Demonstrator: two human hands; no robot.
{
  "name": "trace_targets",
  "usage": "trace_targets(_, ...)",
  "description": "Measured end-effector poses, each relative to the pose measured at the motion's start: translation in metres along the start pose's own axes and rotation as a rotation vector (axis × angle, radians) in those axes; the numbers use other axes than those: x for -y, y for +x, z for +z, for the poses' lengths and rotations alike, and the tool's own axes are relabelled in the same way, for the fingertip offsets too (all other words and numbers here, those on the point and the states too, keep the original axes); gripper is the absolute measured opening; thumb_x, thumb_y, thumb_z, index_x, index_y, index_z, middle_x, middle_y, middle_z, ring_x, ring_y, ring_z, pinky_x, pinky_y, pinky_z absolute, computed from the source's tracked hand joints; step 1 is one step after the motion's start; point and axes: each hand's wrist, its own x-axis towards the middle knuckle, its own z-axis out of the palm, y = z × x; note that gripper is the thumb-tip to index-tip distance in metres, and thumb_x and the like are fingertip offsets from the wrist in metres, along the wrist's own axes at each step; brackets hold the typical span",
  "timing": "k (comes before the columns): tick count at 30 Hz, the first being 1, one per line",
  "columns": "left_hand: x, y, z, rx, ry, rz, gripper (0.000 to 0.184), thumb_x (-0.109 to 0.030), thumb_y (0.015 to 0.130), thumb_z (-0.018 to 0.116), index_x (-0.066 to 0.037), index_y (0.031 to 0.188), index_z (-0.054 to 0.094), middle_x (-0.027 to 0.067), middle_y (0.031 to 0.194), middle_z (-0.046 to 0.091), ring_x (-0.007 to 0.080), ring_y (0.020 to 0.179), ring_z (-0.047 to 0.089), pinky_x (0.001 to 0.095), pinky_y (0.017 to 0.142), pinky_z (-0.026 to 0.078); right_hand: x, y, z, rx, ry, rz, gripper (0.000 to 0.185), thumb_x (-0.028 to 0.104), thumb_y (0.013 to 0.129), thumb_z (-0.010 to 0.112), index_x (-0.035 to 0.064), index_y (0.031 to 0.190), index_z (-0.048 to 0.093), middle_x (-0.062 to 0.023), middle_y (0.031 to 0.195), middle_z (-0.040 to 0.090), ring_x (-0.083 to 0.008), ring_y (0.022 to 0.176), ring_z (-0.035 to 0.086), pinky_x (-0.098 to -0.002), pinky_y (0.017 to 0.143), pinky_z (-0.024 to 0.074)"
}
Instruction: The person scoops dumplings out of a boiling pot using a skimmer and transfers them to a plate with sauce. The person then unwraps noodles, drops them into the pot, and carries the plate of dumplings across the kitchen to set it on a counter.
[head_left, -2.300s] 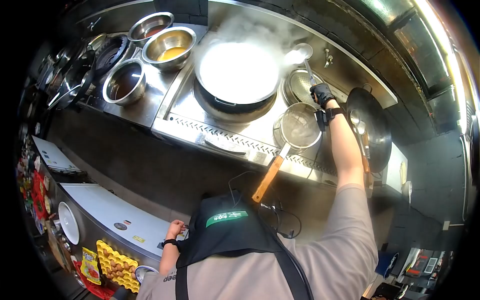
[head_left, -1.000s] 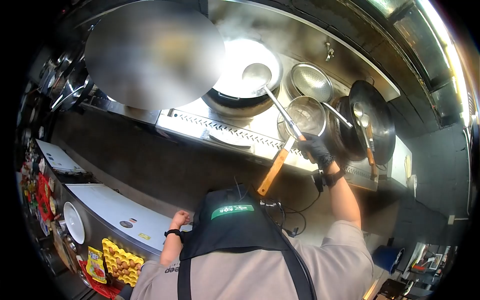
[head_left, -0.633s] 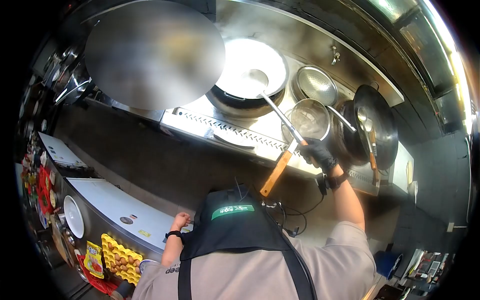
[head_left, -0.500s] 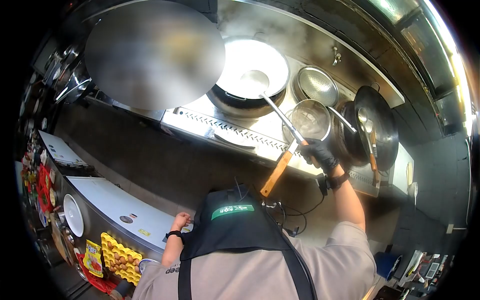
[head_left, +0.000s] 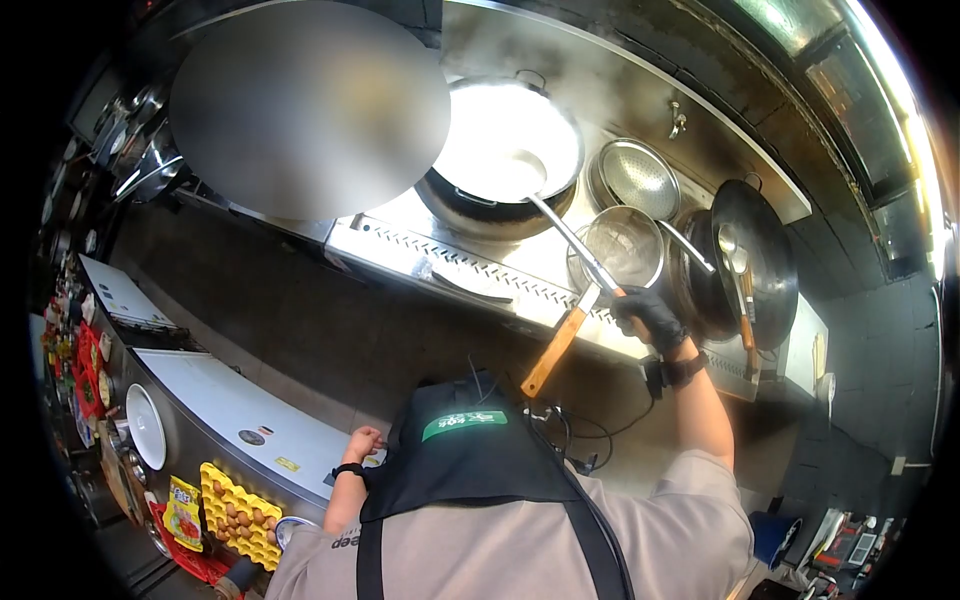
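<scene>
R hand (head_left: 648, 318), in blk glove w/ dark wrist strap, is closed around the grip end of the ladle (head_left: 575, 240), fingers wrapped over the handle. Ladle runs far-left from the glove; its bowl end is inside the lg. pot (head_left: 505, 125) on the stove (head_left: 395, 235). Pot interior is overexposed white, so contents & bowl depth can't be read; steam hangs at the far side. Ladle handle passes above the L edge of the mesh strainer (head_left: 622, 248), whose wooden handle (head_left: 555, 352) projects near-left past the stove's near edge. Perforated strainer (head_left: 638, 178) sits just far of the mesh unit, metal handle angled near-right. Farther R: dark wok (head_left: 770, 260), tilted, w/ wood-handled utensils (head_left: 738, 262) lying against it. Faucet (head_left: 678, 120) is mtd. on the far wall panel. L hand (head_left: 365, 441), ungloved, w/ blk wristband, is beside the apron (head_left: 450, 460), near the R end of the L-side counter (head_left: 220, 385); fingers appear part. curled, but can't tell if pressed together or pinching anything. Near-left: wht. bowl (head_left: 146, 427), yel. egg tray (head_left: 240, 515) w/ brn. eggs & yel. packet (head_left: 184, 513) just L of the tray. Far-left area is obscured by a blurred oval.
</scene>
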Motion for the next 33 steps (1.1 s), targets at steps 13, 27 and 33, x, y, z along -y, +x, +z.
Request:
trace_targets(13, 0.009, 0.006, 0.000, 0.002, -0.062, 0.004, 0.015, -0.019, 0.089, 0.053, -0.007, 0.096, 0.058, 0.0057, 0.083, 0.062, 0.0170, 0.072, 0.061, 0.0302, 0.059, 0.049, 0.060, -0.030, 0.011, 0.024, -0.033, -0.526, 0.030, 0.012, 0.087, 0.055, -0.0065, 0.110, 0.053, -0.0010, 0.075, 0.051, -0.0062, 0.057, 0.045, -0.0179, 0.049, 0.0360)
trace_targets(27, 0.045, -0.027, 0.014, -0.021, -0.261, -0.029, 0.006, -0.011, 0.088, 0.052, -0.006, 0.086, 0.054, 0.0031, 0.070, 0.056, 0.0116, 0.055, 0.051, 0.0240, 0.044, 0.040, 0.116, 0.204, -0.112, -0.254, -0.764, -0.439, 0.011, 0.010, 0.081, 0.056, 0.0035, 0.073, 0.058, -0.0035, 0.059, 0.053, -0.0141, 0.045, 0.047, -0.0261, 0.042, 0.0371)
trace_targets(33, 0.064, -0.030, 0.022, -0.064, -0.223, -0.085, 0.007, -0.014, 0.089, 0.054, -0.007, 0.088, 0.055, 0.0034, 0.074, 0.058, 0.0145, 0.061, 0.057, 0.0271, 0.050, 0.045, 0.105, 0.233, -0.127, -0.865, -1.281, -0.250, 0.025, 0.020, 0.080, 0.053, -0.0025, 0.084, 0.063, -0.0238, 0.078, 0.064, -0.0339, 0.068, 0.065, -0.0422, 0.061, 0.0496)
